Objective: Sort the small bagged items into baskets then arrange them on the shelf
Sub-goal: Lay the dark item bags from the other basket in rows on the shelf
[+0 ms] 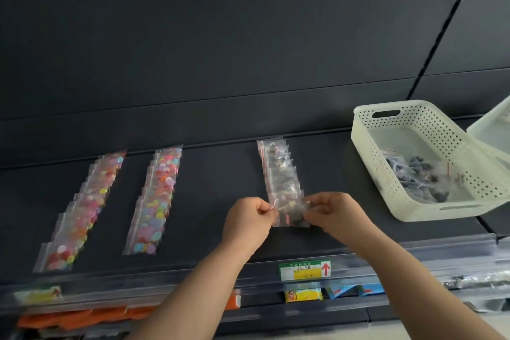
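Head view: what are the hands on?
— One clear bag (291, 212) with small dark bits inside. The left hand (247, 219) pinches its left edge, with the fingers (266, 208) curled round the red zip strip. The right hand (335, 211) pinches the right edge in the same way.

Where is that bag?
— Over the dark shelf (220, 174), at the near end of a row of like bags (278, 171) that runs back toward the rear wall. It overlaps the bag behind it. Whether it lies flat or is held just off the shelf, I can't tell.

Anything else laid out?
— Two more rows to the left, both of bags with coloured discs: the far-left row (82, 207) and the middle row (156, 199). Each slants a little and its bags overlap like tiles.

And the baskets?
— A white perforated basket (367, 152) sits on the shelf to the right, well apart from the hands, with a loose heap of bags (419, 174) of dark pieces in it. A second basket (494, 124) shows at the right edge, tilted, its corner over the first one's rim.

The front of the shelf?
— A green and yellow label (305, 270) with a red arrow sits on the rail, between the two forearms. Orange packs (82, 317) lie on the level below.
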`<state>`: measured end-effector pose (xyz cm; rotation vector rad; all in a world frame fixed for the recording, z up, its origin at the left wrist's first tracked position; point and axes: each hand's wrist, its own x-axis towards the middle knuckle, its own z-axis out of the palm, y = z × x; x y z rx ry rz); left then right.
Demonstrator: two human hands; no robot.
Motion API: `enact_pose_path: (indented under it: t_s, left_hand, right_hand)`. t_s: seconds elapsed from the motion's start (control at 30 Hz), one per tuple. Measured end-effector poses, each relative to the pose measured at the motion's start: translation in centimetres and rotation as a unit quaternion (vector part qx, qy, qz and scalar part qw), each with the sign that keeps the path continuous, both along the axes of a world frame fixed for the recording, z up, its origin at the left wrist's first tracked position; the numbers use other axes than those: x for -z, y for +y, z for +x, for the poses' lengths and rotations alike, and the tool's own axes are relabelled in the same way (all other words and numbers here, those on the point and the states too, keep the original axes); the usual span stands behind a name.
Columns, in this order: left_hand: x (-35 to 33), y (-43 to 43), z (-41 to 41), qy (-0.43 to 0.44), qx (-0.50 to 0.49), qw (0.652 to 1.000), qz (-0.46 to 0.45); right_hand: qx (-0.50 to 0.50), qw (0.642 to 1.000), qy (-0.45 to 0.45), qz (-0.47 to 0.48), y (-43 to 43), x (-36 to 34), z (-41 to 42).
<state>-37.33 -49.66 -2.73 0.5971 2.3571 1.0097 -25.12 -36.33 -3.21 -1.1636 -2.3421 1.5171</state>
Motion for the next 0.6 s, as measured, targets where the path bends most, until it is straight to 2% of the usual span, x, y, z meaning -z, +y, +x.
enact_pose_path:
  t_s: [0.2,0.47,0.6]
  left_hand:
    - [0.6,0.2,0.2,0.038,0.000,0.999,-0.035]
    - [0.9,0.9,0.1,0.093,0.013,0.991,-0.091]
    - [0.7,0.8,-0.4,0.093,0.002,0.993,-0.078]
  right_hand:
    - [0.037,0.993,-0.001,0.108,-0.7,0.1,-0.4]
    - [0.071,0.986,-0.009,0.151,-1.0,0.8,-1.2]
    - [0.076,0.982,0.005,0.175,-1.0,0.7,-1.2]
